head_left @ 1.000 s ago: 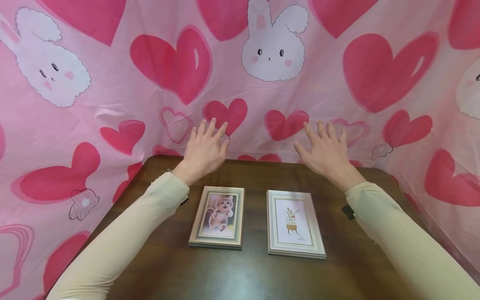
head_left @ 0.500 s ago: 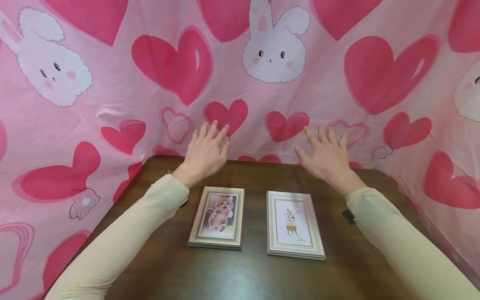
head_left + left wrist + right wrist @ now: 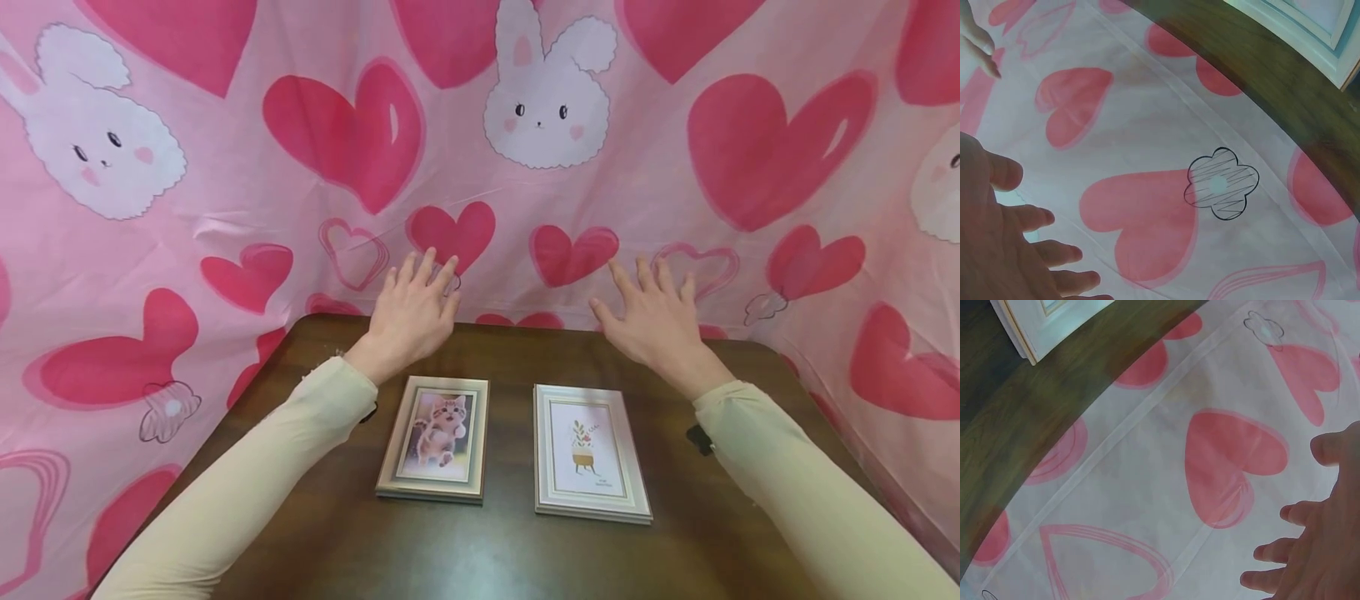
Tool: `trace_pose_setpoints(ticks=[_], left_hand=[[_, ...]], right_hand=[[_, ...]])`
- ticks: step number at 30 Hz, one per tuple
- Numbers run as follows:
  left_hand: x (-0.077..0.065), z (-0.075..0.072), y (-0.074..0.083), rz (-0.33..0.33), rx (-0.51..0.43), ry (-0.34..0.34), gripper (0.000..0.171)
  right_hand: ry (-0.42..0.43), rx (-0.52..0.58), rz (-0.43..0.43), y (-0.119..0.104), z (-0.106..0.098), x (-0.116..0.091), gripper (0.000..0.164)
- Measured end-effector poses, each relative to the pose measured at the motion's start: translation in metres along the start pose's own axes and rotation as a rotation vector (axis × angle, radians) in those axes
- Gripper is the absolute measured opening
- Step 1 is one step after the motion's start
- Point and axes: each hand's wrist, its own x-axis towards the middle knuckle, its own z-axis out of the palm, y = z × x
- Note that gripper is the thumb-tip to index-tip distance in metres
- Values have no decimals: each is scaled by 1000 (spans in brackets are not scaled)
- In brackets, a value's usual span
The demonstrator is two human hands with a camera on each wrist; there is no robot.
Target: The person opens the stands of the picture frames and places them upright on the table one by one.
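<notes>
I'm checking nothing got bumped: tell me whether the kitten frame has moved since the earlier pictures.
No. Against the table's far edge in the head view, the kitten frame keeps its place, with no visible shift.

Cloth [image 3: 647, 193]: hung beyond the left grip [image 3: 412, 321], pink with hearts [image 3: 738, 154] and rabbits [image 3: 546, 125].
Desk [image 3: 510, 354]: spread brown, lower than that grip.
Light [image 3: 465, 557]: gleamed on it, camera-side of the grip.

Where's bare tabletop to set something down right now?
Bare: the table in front of the kitten frame and plant frame, between the left sleeve and right sleeve; the narrower gap between the frames; the strip behind them, before the pink cloth. Crowded: the frames' outer sides, where sleeves cross the head view.
</notes>
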Motion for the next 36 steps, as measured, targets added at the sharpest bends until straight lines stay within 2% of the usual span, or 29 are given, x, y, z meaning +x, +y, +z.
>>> trace_pose_setpoints(ticks=[6, 25, 36], left_hand=[[-2, 1, 3, 25, -17, 20, 64], [-15, 2, 10, 44, -14, 25, 64], [-15, 2, 14, 56, -18, 29, 64]], right_hand=[[6, 1, 4, 2, 1, -3, 82], [30, 11, -7, 2, 6, -9, 80], [48, 23, -8, 0, 5, -12, 79]])
